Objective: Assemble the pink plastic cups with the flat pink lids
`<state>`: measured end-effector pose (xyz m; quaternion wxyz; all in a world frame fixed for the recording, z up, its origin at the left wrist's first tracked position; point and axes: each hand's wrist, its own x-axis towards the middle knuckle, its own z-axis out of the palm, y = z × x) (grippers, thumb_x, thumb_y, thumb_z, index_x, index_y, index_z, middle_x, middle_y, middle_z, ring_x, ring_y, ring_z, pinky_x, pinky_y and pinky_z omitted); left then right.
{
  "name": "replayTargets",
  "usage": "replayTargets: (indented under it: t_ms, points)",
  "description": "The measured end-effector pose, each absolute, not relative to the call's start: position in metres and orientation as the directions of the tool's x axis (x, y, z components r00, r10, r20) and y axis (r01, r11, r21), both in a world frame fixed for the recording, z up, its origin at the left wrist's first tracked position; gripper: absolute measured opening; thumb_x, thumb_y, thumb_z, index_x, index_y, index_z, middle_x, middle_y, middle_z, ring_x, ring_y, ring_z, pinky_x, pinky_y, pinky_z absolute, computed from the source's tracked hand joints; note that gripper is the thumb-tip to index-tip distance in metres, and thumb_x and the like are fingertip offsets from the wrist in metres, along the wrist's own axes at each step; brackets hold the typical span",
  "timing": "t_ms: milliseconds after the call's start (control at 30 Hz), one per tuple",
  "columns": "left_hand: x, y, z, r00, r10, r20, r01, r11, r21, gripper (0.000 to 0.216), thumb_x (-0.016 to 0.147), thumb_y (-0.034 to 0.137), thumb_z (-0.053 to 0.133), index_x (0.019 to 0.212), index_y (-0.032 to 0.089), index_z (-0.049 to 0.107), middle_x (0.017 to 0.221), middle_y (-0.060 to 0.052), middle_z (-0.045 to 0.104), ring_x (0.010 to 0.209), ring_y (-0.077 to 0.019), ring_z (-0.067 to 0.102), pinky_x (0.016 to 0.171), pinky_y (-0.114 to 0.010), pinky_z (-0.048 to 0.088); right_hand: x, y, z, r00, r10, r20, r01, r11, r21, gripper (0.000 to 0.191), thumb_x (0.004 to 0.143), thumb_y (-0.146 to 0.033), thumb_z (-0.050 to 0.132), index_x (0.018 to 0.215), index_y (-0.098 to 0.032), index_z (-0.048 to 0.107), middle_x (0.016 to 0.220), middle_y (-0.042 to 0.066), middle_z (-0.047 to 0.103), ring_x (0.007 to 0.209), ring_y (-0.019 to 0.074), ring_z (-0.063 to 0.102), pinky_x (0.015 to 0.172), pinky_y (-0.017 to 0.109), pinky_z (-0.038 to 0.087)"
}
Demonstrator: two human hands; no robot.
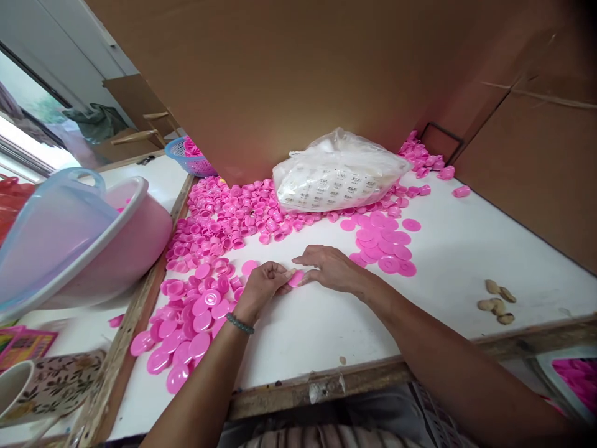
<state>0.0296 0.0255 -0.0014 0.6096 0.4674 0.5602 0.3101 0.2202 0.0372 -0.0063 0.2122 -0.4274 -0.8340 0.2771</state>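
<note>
A small pink plastic disc (pixel 295 279) is pinched between the thumb and fingers of my left hand (pixel 267 285), just above the white tabletop. My right hand (pixel 330 269) faces it from the other side, index finger and thumb apart, with the thumb tip close to the disc's right edge; whether it touches I cannot tell. To the left of my left wrist lies a heap of pink discs and caps (pixel 198 320). Flat pink discs (pixel 383 244) are spread in an overlapping pile beyond my right hand.
Small pink cups (pixel 224 214) cover the table's back, with a clear plastic bag of printed white packets (pixel 342 177) on them. Tall cardboard (pixel 298 81) stands behind. At left are a pink basin (pixel 135 249) and a floral mug (pixel 56 386). Peanuts (pixel 498 306) lie at right.
</note>
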Motion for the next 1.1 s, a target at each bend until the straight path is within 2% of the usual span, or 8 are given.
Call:
replayTargets:
  t_ms: [100, 200, 367, 667, 833, 900, 1000, 1100]
  points:
    - [0.032, 0.022, -0.002, 0.178, 0.882, -0.436, 0.063, 0.432, 0.9, 0.034, 0.055, 0.029, 0.077, 0.073, 0.013, 0.054, 0.057, 0.001, 0.061, 0.053, -0.0089, 0.059, 0.055, -0.02, 0.048, 0.211, 0.036, -0.009, -0.585, 0.804, 0.11, 0.596, 0.518, -0.614, 0.017, 0.081, -0.032, 0.057, 0.092, -0.023, 0.068, 0.083, 0.001, 0.057, 0.076, 0.0129, 0.051, 0.062, 0.022, 0.033]
    - [0.035, 0.024, -0.005, 0.138, 0.852, -0.504, 0.028, 0.506, 0.862, 0.034, 0.053, 0.021, 0.079, 0.071, 0.013, 0.052, 0.054, 0.002, 0.06, 0.052, -0.0097, 0.06, 0.055, -0.02, 0.05, 0.206, 0.037, -0.012, -0.576, 0.815, 0.071, 0.634, 0.499, -0.59, 0.014, 0.082, -0.027, 0.056, 0.081, -0.021, 0.068, 0.078, 0.001, 0.056, 0.073, 0.0119, 0.05, 0.06, 0.022, 0.031]
    - [0.036, 0.027, -0.008, 0.127, 0.835, -0.535, 0.017, 0.538, 0.843, 0.037, 0.05, 0.018, 0.08, 0.07, 0.013, 0.049, 0.052, 0.002, 0.06, 0.048, -0.0101, 0.06, 0.049, -0.019, 0.049, 0.208, 0.036, -0.012, -0.614, 0.788, 0.043, 0.62, 0.515, -0.592, 0.016, 0.074, -0.036, 0.067, 0.079, -0.021, 0.068, 0.071, 0.0, 0.055, 0.072, 0.0132, 0.046, 0.059, 0.023, 0.029]
    - [0.036, 0.027, -0.006, 0.154, 0.839, -0.522, 0.044, 0.522, 0.852, 0.037, 0.051, 0.021, 0.079, 0.067, 0.014, 0.047, 0.048, 0.003, 0.058, 0.045, -0.0101, 0.058, 0.047, -0.02, 0.048, 0.195, 0.028, -0.004, -0.459, 0.887, -0.047, 0.76, 0.365, -0.538, 0.015, 0.068, -0.034, 0.072, 0.075, -0.021, 0.068, 0.068, 0.001, 0.057, 0.072, 0.0144, 0.044, 0.054, 0.023, 0.027]
    - [0.039, 0.022, -0.001, 0.178, 0.873, -0.455, 0.072, 0.449, 0.89, 0.039, 0.051, 0.025, 0.078, 0.073, 0.014, 0.048, 0.047, 0.003, 0.057, 0.042, -0.0094, 0.055, 0.045, -0.019, 0.043, 0.21, 0.035, 0.001, -0.508, 0.861, -0.032, 0.628, 0.345, -0.697, 0.025, 0.066, -0.039, 0.072, 0.084, -0.021, 0.069, 0.075, 0.0, 0.059, 0.073, 0.0134, 0.049, 0.06, 0.023, 0.033]
    - [0.036, 0.02, 0.007, 0.177, 0.902, -0.393, 0.124, 0.376, 0.918, 0.038, 0.053, 0.029, 0.076, 0.075, 0.015, 0.049, 0.047, 0.003, 0.056, 0.04, -0.0081, 0.05, 0.042, -0.018, 0.039, 0.226, 0.039, 0.006, -0.399, 0.917, 0.006, 0.6, 0.267, -0.754, 0.028, 0.073, -0.042, 0.064, 0.089, -0.02, 0.067, 0.082, 0.001, 0.06, 0.072, 0.0126, 0.051, 0.06, 0.023, 0.035]
    - [0.012, 0.017, 0.032, 0.111, 0.948, -0.299, 0.324, 0.25, 0.912, 0.031, 0.059, 0.033, 0.071, 0.077, 0.016, 0.052, 0.046, 0.004, 0.053, 0.038, -0.0085, 0.046, 0.04, -0.019, 0.034, 0.252, 0.041, 0.016, -0.19, 0.982, -0.018, 0.677, 0.118, -0.726, 0.033, 0.08, -0.049, 0.051, 0.077, -0.017, 0.062, 0.074, 0.001, 0.057, 0.062, 0.0113, 0.048, 0.054, 0.023, 0.033]
    - [-0.032, 0.013, 0.061, -0.049, 0.984, -0.171, 0.691, 0.157, 0.706, 0.021, 0.066, 0.034, 0.062, 0.079, 0.019, 0.056, 0.051, 0.002, 0.057, 0.043, -0.0122, 0.05, 0.042, -0.021, 0.031, 0.265, 0.039, 0.019, -0.166, 0.956, -0.244, 0.784, -0.022, -0.62, 0.028, 0.066, -0.044, 0.066, 0.071, -0.018, 0.057, 0.07, 0.0, 0.053, 0.056, 0.011, 0.046, 0.047, 0.022, 0.029]
